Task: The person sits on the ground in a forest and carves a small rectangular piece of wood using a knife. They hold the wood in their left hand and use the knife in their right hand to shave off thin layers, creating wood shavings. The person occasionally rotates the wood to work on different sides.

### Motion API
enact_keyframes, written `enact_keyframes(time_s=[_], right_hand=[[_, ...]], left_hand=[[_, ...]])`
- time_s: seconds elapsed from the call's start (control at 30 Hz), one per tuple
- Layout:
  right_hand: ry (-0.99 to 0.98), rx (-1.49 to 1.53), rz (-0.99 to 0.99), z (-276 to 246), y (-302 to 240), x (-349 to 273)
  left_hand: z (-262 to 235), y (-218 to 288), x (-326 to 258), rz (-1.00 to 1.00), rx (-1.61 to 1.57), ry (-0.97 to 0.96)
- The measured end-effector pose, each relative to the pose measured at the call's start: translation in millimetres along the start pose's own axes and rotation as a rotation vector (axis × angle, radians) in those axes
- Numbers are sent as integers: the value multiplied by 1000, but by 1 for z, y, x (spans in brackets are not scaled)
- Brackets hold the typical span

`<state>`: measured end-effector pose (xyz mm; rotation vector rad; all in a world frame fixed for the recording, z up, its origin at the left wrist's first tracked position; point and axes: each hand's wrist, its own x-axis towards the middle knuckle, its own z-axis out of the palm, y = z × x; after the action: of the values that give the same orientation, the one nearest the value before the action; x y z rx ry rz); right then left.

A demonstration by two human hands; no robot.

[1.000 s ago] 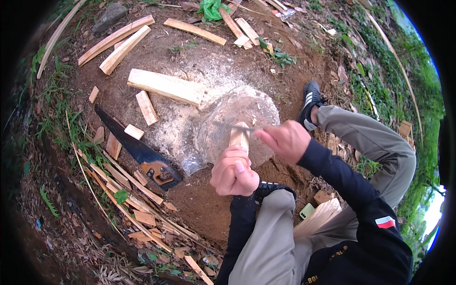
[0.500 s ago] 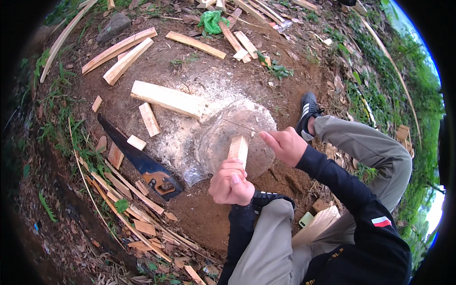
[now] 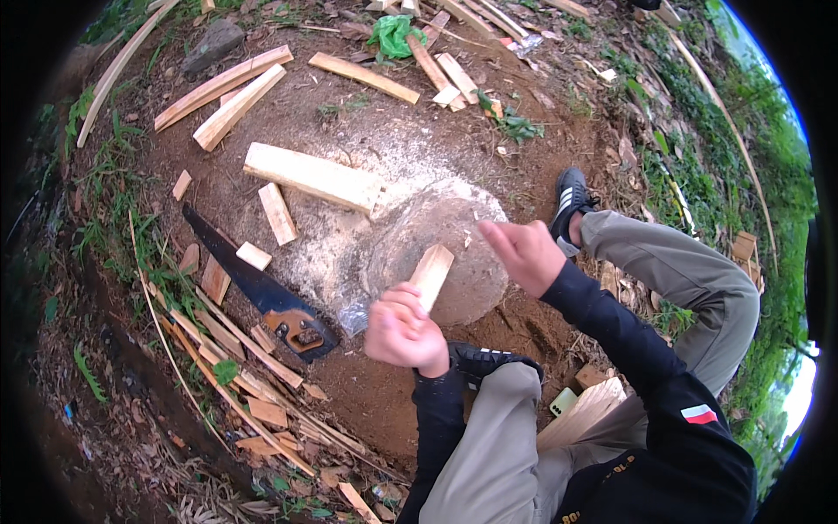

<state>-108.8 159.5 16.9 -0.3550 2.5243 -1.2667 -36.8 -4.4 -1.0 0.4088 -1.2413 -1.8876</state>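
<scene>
My left hand (image 3: 406, 327) is closed around the lower end of a short pale wood block (image 3: 431, 272), held tilted over the stump (image 3: 476, 284). The block's upper end looks cut at an angle. To the right, my right hand (image 3: 528, 255) is raised over the stump's edge, fingers curled in a grip with the thumb pointing left. It holds a thin-bladed knife whose blade showed edge-on earlier; the blade can hardly be made out now. Small chips and sawdust lie on and around the stump.
A handsaw (image 3: 257, 284) lies at the left beside a heap of wood strips (image 3: 253, 384). Beyond the stump rest a thick beam (image 3: 310, 176), several planks and a green plastic bag (image 3: 393, 35). A phone (image 3: 563, 402) and another wood block (image 3: 587, 412) are by my legs.
My left hand has shifted slightly left and up with the block, which leans more to the right. The right hand has risen a little, and its blade has turned out of sight.
</scene>
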Motion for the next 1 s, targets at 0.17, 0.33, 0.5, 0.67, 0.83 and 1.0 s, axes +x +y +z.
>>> enact_keyframes(time_s=[0.17, 0.33, 0.5, 0.67, 0.83, 1.0], right_hand=[[-59, 444, 203, 10, -7, -12], [-163, 906, 179, 22, -49, -22], [-255, 1022, 165, 17, -75, -29], [-300, 1166, 231, 12, -77, -30], [-321, 1182, 210, 9, -88, -34], [-338, 1126, 145, 8, -93, -35]], left_hand=[[-14, 16, 41, -358, -636, 248], [-15, 31, 47, -564, -1124, 132], [-13, 34, 43, -617, -1209, 107], [-6, 37, 39, -644, -1245, 108], [-6, 37, 41, -720, -1380, 149], [-6, 36, 41, -789, -1450, 203]])
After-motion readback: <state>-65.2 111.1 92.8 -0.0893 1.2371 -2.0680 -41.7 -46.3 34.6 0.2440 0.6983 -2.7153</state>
